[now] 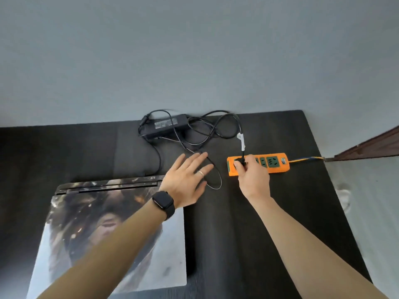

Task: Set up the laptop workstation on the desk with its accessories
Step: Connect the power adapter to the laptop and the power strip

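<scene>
Fingers (252, 162) of my right hand (253, 180) are clamping on the black plug (241, 163), thumb on one side and curled fingers on the other. They are holding it at the left-end socket of the orange power strip (277, 164). I cannot tell whether its pins are fully seated. The strip is lying flat near the desk's far right corner, and its blue-and-yellow cord (306, 159) is running off the right edge.

From the plug, a black cable (216, 131) with a white tag (241, 140) is rising and looping across the dark desk (259, 223) to the black power brick (165, 126). The brick is sitting at the far edge against the grey wall (194, 50).

My left hand (185, 182) is lying open, its fingers straight and spread apart, holding nothing. It is hovering over or resting on a thin loop of cable just left of the strip; I cannot tell whether it is touching. I am wearing a silver ring (201, 173) on one finger and a black watch (163, 201) on that wrist.

The laptop (71, 234) is lying closed on the near left of the desk. A printed picture is covering its lid, and its hinge edge is facing the wall. My left forearm is crossing above it. A thin lead from the brick is running down to the laptop's back edge.
</scene>
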`<state>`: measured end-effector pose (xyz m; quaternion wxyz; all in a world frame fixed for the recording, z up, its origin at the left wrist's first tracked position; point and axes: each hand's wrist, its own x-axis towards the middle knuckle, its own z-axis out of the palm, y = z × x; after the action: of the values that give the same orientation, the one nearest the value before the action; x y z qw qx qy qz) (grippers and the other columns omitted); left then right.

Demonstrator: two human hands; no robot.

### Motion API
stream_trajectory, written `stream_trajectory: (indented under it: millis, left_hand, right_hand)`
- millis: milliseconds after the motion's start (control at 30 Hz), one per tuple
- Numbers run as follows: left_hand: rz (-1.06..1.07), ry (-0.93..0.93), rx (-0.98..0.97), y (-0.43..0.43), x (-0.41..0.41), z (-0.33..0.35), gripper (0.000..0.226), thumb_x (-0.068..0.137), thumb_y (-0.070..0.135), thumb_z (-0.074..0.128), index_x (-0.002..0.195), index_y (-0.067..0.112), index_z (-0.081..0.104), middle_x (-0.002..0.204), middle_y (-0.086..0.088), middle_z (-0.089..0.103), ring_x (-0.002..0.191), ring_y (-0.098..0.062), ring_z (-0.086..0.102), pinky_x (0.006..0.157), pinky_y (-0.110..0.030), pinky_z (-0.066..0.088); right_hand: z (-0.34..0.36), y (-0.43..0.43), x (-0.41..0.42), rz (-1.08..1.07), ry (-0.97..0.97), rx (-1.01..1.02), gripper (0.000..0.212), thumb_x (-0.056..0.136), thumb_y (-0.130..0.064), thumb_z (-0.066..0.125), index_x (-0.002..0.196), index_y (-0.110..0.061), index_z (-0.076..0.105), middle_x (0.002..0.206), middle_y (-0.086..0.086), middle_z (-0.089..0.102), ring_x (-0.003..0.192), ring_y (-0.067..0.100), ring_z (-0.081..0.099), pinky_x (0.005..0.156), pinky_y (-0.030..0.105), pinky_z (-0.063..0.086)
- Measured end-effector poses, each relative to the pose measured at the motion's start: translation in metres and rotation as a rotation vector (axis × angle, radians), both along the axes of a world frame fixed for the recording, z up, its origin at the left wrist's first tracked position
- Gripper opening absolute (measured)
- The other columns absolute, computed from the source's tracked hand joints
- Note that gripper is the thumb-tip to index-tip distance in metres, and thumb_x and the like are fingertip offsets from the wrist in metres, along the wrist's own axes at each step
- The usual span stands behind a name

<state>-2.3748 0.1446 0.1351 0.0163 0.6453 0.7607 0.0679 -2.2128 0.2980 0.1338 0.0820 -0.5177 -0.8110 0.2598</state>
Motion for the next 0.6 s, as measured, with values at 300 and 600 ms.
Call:
stream_trajectory:
  millis: [300,600]
  left_hand:
    - [0.834,-0.258,-0.169,-0.095,0.093,-0.008,0.067,0.093,0.052,0.042,0.153,0.027,0.025,0.164,-0.003,0.014,0.151,-0.027,0.008,0.118,-0.058,0.015]
    - [1.055,-0.382,-0.193,-0.208,0.185,0.033,0.062,0.092,0.039,0.044,0.151,0.029,0.027,0.162,-0.003,0.021,0.148,-0.027,0.019,0.118,-0.045,0.02]
  right_hand:
    - [-0.021,-0.09,0.068,0.243,-0.096,-0.067,0.073,0.096,-0.024,0.065,0.157,-0.012,0.028,0.16,0.011,0.037,0.15,0.027,0.031,0.119,0.041,0.035]
    - [0.014,-0.187,0.132,0.885,-0.293,-0.044,0.046,0.101,-0.037,0.049,0.146,-0.032,0.05,0.165,-0.003,0.03,0.153,0.021,0.02,0.121,0.034,0.025]
